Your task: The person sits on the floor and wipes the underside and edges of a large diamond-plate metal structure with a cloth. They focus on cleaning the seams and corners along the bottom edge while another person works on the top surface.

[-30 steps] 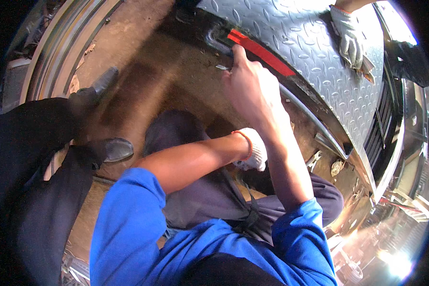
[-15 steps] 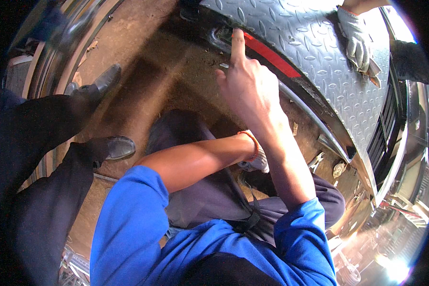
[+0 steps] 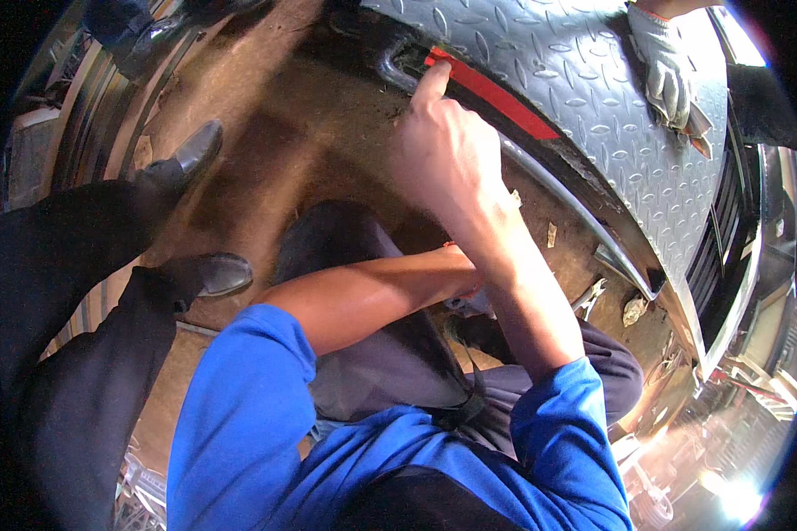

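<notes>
My bare right hand [image 3: 452, 146] reaches forward with its index finger stretched out. The fingertip touches a strip of red tape [image 3: 505, 103] near its far left end. The other fingers are folded under and partly hidden; I see nothing held in them. The tape lies along the edge of a grey diamond-tread metal plate [image 3: 584, 80]. My left hand [image 3: 472, 303], in a knitted glove with an orange cuff, is low behind my right forearm. Its fingers are hidden, so what it holds, if anything, does not show.
Another person's gloved hand [image 3: 669, 84] rests on the plate, beside a small flat brownish piece [image 3: 700, 142]. A curved metal tube [image 3: 584, 208] runs below the plate's edge. Another person's dark shoes [image 3: 226, 274] stand on the left. Scraps [image 3: 633, 310] litter the brown floor.
My right hand has drawn slightly back and left, its index finger bending more and uncovering the tape's far end. The left glove is now more hidden behind my right forearm.
</notes>
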Tool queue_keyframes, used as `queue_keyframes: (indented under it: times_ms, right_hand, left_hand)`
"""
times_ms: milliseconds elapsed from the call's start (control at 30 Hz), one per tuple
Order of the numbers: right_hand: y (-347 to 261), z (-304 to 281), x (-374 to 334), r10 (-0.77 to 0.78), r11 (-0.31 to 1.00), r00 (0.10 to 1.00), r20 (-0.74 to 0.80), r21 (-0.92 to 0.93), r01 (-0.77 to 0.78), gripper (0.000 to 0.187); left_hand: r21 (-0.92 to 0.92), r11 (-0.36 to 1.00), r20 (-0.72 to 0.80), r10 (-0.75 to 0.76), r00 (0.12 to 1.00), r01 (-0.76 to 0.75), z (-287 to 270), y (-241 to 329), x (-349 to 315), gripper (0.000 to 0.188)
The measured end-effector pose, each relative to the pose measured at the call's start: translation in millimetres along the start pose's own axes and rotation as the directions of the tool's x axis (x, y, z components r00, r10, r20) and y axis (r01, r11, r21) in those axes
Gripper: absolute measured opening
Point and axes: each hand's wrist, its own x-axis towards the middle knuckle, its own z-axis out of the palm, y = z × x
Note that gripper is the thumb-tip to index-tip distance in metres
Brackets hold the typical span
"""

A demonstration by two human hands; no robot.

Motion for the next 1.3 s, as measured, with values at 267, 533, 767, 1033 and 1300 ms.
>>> queue_keyframes:
  times_ms: [267,533,767,1033,1300]
  right_hand:
    - [-3,-14,-11,-0.051,0.997,0.998,0.034,-0.049,0.053,0.084]
    - [-5,-20,-4,-0.026,0.997,0.999,0.041,-0.075,0.029,0.081]
    - [3,-7,14,0.044,0.998,0.998,0.052,-0.042,-0.041,0.045]
    - [-15,-32,-11,0.005,1.000,0.995,0.103,-0.017,-0.003,0.075]
    - [-9,-27,-1,0.012,0.991,0.999,0.038,-0.136,-0.007,0.059]
  left_hand:
    - [0.016,1.000,0.002,0.014,1.000,-0.014,3,1,1,0.044]
    - [0.026,0.999,-0.003,0.019,1.000,-0.019,7,4,3,0.041]
    - [0.040,0.999,-0.022,0.006,1.000,-0.005,8,1,3,0.039]
    - [0.065,0.998,-0.033,0.029,0.999,-0.027,11,5,5,0.037]
    - [0.088,0.994,-0.042,0.062,0.997,-0.058,10,9,7,0.036]
